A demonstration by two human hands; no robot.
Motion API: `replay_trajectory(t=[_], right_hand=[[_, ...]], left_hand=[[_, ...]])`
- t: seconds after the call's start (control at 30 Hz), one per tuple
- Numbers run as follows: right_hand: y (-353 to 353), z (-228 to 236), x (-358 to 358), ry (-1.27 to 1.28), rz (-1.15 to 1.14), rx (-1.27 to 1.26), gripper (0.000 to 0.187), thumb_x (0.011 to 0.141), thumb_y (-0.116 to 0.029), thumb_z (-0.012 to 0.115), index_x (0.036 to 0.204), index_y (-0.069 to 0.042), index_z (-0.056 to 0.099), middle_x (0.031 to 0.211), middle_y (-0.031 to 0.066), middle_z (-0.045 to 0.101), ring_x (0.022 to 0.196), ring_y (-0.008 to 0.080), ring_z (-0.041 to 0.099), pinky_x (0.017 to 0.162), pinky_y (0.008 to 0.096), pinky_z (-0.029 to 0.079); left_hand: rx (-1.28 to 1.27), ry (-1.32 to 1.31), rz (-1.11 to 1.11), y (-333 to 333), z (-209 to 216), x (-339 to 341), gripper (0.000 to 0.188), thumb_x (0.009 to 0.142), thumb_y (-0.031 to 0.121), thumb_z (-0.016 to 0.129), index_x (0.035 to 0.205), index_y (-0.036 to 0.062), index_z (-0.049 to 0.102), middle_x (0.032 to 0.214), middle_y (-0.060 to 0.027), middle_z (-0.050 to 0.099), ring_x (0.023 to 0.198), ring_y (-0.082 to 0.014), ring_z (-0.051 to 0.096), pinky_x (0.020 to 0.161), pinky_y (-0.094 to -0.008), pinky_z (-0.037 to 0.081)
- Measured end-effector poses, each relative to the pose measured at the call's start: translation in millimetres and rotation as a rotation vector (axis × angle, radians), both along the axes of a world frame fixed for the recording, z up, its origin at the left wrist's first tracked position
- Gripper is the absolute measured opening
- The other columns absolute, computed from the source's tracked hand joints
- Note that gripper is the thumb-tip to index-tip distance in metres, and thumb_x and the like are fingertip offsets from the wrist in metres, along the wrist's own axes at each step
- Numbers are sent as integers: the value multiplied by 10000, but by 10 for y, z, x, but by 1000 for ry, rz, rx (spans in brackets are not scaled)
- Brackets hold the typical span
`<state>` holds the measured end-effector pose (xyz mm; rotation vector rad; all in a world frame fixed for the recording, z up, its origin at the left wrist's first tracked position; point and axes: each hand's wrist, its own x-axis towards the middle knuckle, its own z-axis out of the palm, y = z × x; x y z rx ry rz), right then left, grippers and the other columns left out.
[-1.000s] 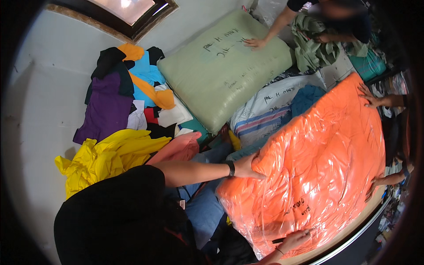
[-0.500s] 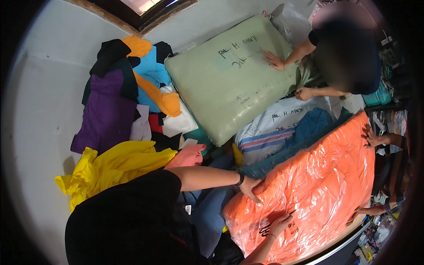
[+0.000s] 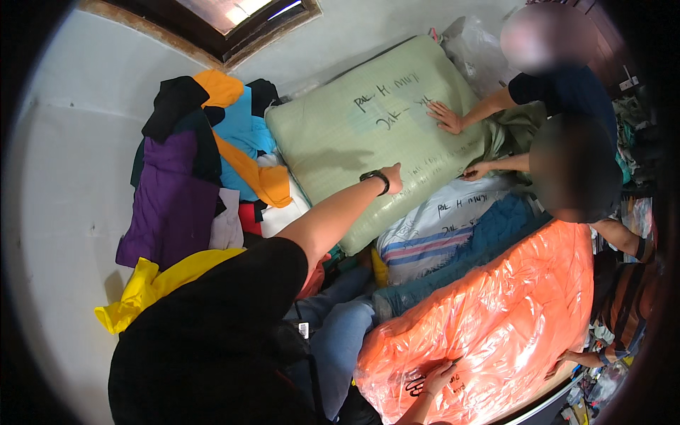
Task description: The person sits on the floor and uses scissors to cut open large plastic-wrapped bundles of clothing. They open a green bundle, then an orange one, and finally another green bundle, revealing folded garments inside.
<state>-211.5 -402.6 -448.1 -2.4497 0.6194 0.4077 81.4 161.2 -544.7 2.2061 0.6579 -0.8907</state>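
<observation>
My left hand (image 3: 392,180) is over the large pale green wrapped bale (image 3: 333,134); its index finger seems to point and the other fingers look curled, with nothing visible in them. My right hand (image 3: 440,377) rests on the orange bundle (image 3: 510,304) of cloth in clear plastic. A thin dark pen-like thing (image 3: 457,360) sticks out of its fingers; the rest of it is hidden. Black handwriting marks both packages. Another person's hand (image 3: 445,117) lies flat on the green bale, and that person's other hand (image 3: 476,171) is at its near right edge.
Loose purple cloth (image 3: 170,198), yellow cloth (image 3: 149,290) and orange cloth (image 3: 265,180) are heaped on the left by the wall. A white striped sack (image 3: 425,227) and teal cloth roll (image 3: 418,294) lie between the packages. Another person's hand (image 3: 559,363) touches the orange bundle's right side.
My left hand has left the orange bundle and moved up and away, over the green bale. My right hand stays on the bundle. The person at the right has leaned in.
</observation>
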Motion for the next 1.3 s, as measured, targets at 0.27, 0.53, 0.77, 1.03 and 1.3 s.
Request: replay_trajectory(t=[0.27, 0.53, 0.77, 1.03, 1.3], right_hand=[[64, 63, 66, 32, -37, -8, 458, 1093, -361, 399, 1077, 80, 522, 982, 335, 598, 892, 515, 557, 783, 544, 430], [160, 133, 111, 12, -32, -60, 476, 1093, -381, 376, 1115, 70, 524, 1038, 338, 603, 938, 514, 575, 804, 550, 437], [134, 35, 96, 56, -56, -149, 526, 1099, -377, 349, 1284, 92, 497, 1165, 396, 584, 1073, 550, 573, 850, 572, 444], [1, -16, 138, 161, -16, -169, 549, 1094, -376, 376, 1243, 138, 498, 1137, 409, 591, 1056, 555, 579, 862, 571, 456], [94, 97, 261, 156, -46, -134, 496, 1091, -378, 385, 1092, 100, 517, 1030, 398, 586, 958, 574, 557, 789, 587, 422]], left_hand=[[-41, 73, 22, 14, 150, 398, 842, 837, 98, 558, 1601, 29, 212, 1356, -282, 597, 1192, -373, 634, 963, -435, 532], [31, 167, -6, 213, 129, 231, 868, 854, 101, 571, 1621, 64, 167, 1306, -264, 638, 1150, -373, 658, 946, -446, 538], [43, 147, -18, 297, -54, 454, 878, 847, 72, 532, 1628, 67, 132, 1308, -255, 638, 1151, -371, 659, 929, -453, 544], [-18, 126, -12, 137, -37, 1000, 850, 888, 90, 507, 1632, 63, 96, 1355, -254, 613, 1173, -374, 650, 938, -468, 546], [22, 133, -26, 62, -139, 1307, 854, 857, 116, 578, 1611, 56, 181, 1278, -241, 664, 1124, -350, 681, 898, -444, 568]])
